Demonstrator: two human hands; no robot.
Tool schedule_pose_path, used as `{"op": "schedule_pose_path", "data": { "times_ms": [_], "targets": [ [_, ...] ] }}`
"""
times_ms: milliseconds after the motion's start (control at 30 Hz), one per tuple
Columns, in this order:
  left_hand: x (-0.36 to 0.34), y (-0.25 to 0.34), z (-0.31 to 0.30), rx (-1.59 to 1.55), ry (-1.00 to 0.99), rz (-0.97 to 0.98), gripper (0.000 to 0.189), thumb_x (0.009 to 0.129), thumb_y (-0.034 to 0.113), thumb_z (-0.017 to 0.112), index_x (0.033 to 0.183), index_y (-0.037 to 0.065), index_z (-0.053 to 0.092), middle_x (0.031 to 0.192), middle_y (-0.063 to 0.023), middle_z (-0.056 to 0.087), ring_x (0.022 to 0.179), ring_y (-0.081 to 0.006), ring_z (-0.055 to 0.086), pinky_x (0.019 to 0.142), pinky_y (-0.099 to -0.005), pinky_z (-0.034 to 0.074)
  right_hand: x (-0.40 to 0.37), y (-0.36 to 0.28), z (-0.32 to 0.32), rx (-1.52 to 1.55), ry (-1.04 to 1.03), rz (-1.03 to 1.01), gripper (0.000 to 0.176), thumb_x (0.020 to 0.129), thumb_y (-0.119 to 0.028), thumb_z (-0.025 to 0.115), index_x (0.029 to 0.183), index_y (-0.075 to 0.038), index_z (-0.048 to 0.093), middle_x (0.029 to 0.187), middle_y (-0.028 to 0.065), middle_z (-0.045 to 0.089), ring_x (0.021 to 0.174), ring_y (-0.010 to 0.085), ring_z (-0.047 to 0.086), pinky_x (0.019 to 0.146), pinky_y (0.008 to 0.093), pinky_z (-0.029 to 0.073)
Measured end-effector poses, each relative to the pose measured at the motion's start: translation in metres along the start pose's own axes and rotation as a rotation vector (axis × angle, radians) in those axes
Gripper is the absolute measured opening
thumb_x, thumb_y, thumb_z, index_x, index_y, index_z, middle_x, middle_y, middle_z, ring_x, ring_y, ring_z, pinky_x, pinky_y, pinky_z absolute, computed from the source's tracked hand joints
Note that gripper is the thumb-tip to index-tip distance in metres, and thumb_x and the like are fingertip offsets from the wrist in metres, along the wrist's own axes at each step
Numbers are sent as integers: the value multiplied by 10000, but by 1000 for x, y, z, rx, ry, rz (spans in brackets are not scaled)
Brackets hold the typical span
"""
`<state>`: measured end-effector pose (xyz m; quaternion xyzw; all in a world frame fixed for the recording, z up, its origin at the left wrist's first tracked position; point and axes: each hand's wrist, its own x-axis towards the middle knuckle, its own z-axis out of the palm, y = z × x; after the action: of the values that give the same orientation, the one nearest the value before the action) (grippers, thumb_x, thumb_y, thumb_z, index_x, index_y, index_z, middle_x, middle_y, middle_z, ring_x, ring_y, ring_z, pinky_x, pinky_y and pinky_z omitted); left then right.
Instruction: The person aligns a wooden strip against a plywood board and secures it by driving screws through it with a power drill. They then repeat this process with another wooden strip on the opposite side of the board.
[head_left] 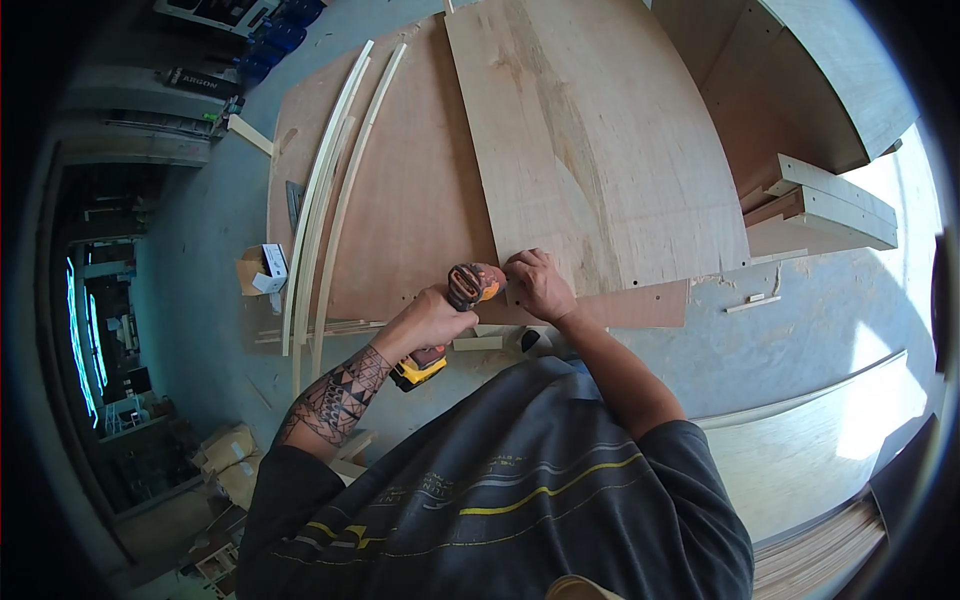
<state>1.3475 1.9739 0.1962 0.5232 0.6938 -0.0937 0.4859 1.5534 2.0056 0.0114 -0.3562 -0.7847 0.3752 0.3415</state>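
My left hand [432, 318] is wrapped around the handle of a cordless drill [470, 284] with a yellow-and-black battery at its base. The drill lies sideways, its nose pointing right at the near left corner of a plywood panel [600, 140]. Right at that nose, my right hand [542, 287] rests on the panel's corner, its fingers bent and pressed together. Whatever sits between those fingers is hidden. Beneath the panel is a larger reddish plywood sheet [400, 200]. Dark holes run along the panel's near edge.
Several long wood strips [325, 200] lie across the sheet's left side, beside a small open carton [262, 270]. A plywood box [790, 80] and stacked pieces [840, 205] stand at the right. A pale board [810, 450] lies on the floor at lower right.
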Motion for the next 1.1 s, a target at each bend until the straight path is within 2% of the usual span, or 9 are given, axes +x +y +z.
{"op": "schedule_pose_path", "data": {
  "times_ms": [100,300,367,567,900,967,1100],
  "targets": [
    [5,-7,3,-4,2,1,275,887,253,728,931,-13,674,691,-84,683,577,-169,672,590,-352,560,0,0,0,1,-7,2,301,806,-49,619,1081,-96,733,1135,71,689,1117,318,604,1014,427,452],
    [8,-10,7,145,111,127,261,892,235,690,978,-11,687,736,-101,700,632,-183,702,621,-362,570,-1,4,6,0,48,46,310,845,-16,543,1101,-55,712,1141,106,686,1149,334,601,1013,445,468],
    [1,4,2,42,48,30,248,898,219,691,983,-14,680,727,-92,695,609,-171,699,595,-356,568,-2,4,8,12,69,53,313,847,-11,540,1109,-47,706,1143,111,685,1155,337,601,1020,445,470],
    [9,-2,6,-12,12,-18,219,914,194,694,981,-12,661,696,-67,677,533,-150,671,530,-330,550,-2,-3,6,18,100,60,324,851,5,534,1126,-46,696,1151,108,683,1160,336,605,1037,434,473],
    [16,5,13,-26,5,-50,196,916,210,706,939,16,688,659,-57,667,544,-154,679,545,-340,553,-2,-3,6,45,87,50,278,905,-36,567,1138,-82,711,1171,63,686,1167,296,604,1026,417,470],
    [17,6,12,3,-24,-88,246,918,240,660,929,-6,677,697,-143,700,647,-257,738,658,-414,591,-3,-2,5,39,85,53,278,906,-40,568,1140,-84,713,1171,58,684,1164,292,603,1026,415,467],
    [21,0,13,101,17,11,245,920,242,663,913,-2,677,676,-141,692,631,-245,735,644,-403,589,-2,-3,5,41,86,45,270,907,-50,574,1133,-91,717,1164,49,682,1152,284,601,1016,410,464]
  ]
}}
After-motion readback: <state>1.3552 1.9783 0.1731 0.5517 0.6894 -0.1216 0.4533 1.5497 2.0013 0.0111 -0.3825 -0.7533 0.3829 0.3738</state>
